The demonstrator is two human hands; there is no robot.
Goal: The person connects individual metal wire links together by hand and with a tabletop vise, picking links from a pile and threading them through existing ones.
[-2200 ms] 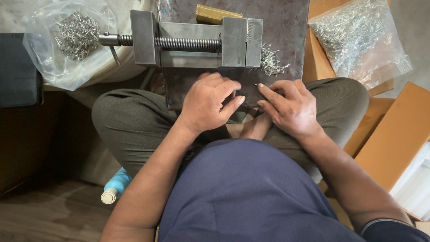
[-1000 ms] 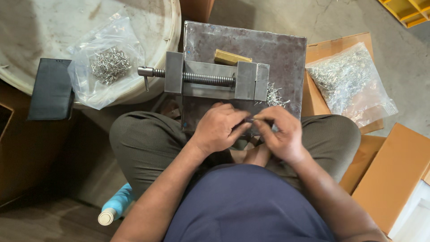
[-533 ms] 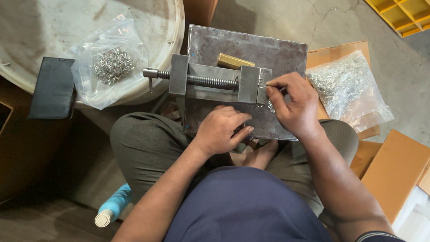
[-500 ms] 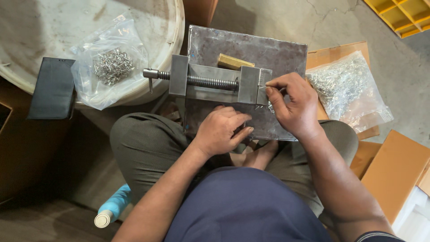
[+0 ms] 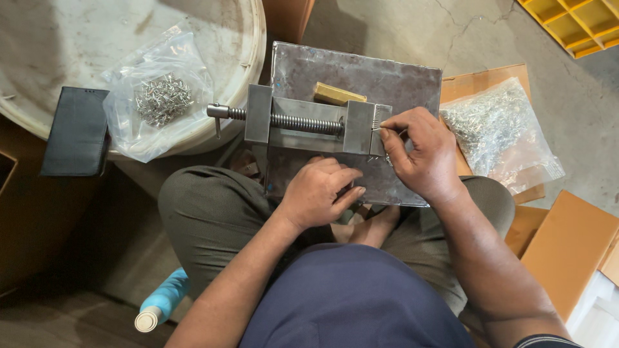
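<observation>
Head view: a seated person feeds small metal pieces into a bench vise resting on a steel plate.

Lowest in the frame, the left hand (image 5: pixel 319 193) lies curled and closed near the plate's lower edge; whether it holds anything I cannot tell. Just above and to the right, the right hand (image 5: pixel 419 151) pinches its fingertips together on a thin metal pin (image 5: pixel 376 128) at the right end of the vise (image 5: pixel 316 122), beside a row of pins standing there. The step in hand looks like seating a pin; the next move calls for a steady, aligned placement. The steel plate (image 5: pixel 400 80) carries the vise and a small brass block (image 5: pixel 338 94). Farther off, a bag of pins (image 5: pixel 500 132) lies at the right and a second bag (image 5: pixel 158 96) at the upper left beside a dark wallet (image 5: pixel 74 132).
</observation>
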